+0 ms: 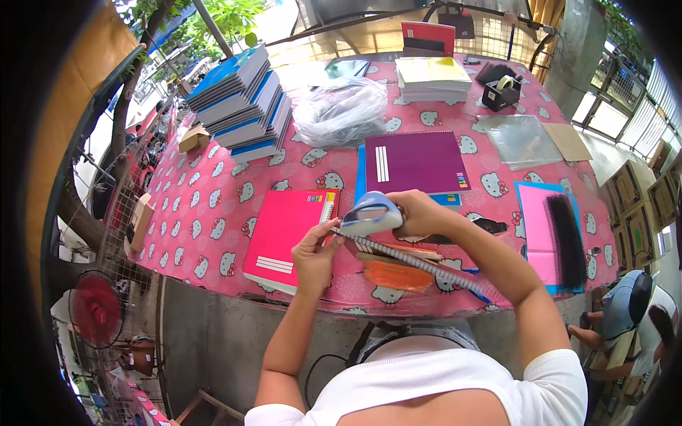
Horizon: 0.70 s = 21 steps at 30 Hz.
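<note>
My left hand (314,257) pinches the upper end of a long spiral binding coil (435,268). The coil slants down to the right, toward the table's front edge. My right hand (420,215) is closed round a blue-and-white hand tool (371,214) with a looped grip; its exact kind cannot be told. The tool's lower end meets the coil beside my left fingertips. To the left lies a red notebook (288,234), with white coil loops along part of its right edge. Below the coil sits an orange bundle (398,275), partly covered.
A purple notebook (419,163) on a blue one lies ahead. Behind stand piled blue books (238,103), a clear plastic bag (339,110), yellow-topped sheets (432,74) and a tape dispenser (501,94). Black coils (566,238) lie on a pink sheet (536,224) at right.
</note>
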### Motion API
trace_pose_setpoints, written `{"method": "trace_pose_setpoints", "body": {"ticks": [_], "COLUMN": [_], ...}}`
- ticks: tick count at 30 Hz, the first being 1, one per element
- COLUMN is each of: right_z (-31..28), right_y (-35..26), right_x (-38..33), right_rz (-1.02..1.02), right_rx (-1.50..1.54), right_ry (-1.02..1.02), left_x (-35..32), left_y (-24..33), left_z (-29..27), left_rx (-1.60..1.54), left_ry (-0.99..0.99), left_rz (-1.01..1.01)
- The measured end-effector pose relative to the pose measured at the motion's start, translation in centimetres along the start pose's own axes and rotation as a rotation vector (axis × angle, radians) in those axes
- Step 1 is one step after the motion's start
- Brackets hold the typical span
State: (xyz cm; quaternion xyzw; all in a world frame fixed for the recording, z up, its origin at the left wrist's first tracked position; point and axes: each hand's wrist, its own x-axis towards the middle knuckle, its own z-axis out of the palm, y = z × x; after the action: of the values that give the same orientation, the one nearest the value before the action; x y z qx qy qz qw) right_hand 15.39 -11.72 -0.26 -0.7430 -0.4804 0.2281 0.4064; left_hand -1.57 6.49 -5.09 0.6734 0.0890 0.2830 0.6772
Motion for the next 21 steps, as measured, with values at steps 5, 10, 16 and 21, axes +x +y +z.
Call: {"method": "trace_pose_setpoints", "body": {"ticks": [5,10,16,21], "right_z": [-1.1,0.4,-12.3,-12.1], "right_y": [7.5,12.4,19.5,21.5], "right_x": [-6.2,-15.9,-30.5,-34.0], "right_rz": [0.13,0.165,1.029,1.345], "right_rx": [-0.191,-0.404,-0.774,-0.652], "right_ry": [0.315,0.513,1.031,0.767], "left_x": [0.4,1.5,3.2,4.0], "left_y": [1.1,1.4,-0.4,-0.9], "left_z": [-0.4,-0.4,-0.5,-0.4], "left_rx": [-0.058,-0.169,-0.41,-0.494], "left_ry": [-0.082,-0.262,-0.354,-0.371], "left_rz": [-0.049,-0.164,-0.135,-0.213]}}
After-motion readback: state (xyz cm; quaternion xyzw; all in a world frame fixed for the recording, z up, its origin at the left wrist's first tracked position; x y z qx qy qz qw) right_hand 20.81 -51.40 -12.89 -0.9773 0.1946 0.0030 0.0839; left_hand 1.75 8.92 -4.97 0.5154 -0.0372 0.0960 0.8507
